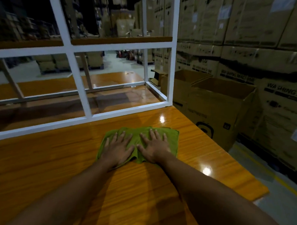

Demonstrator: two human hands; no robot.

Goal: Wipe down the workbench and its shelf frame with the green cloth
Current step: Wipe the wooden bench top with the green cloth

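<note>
The grip here is a flat press, not a pinch. The left hand [117, 148] and right hand [153, 146] lie side by side, palms down, fingers straight and slightly spread, thumbs nearly meeting, both on top of the green cloth [171, 137]. The cloth sits rumpled directly under the palms on the glossy orange desk [52, 167]. Its longer side runs left to right, and a little more of it shows past the right hand than past the left. Neither hand is nearer, since they cover it evenly. Just beyond the fingertips, apart from the cloth, the white bottom rail of the shelf frame [79, 84] slants across the desk. By my reading the desk top is the step in hand, and the frame lies straight ahead of the fingers. Open cardboard boxes [220, 106] stand off the desk's right edge.
</note>
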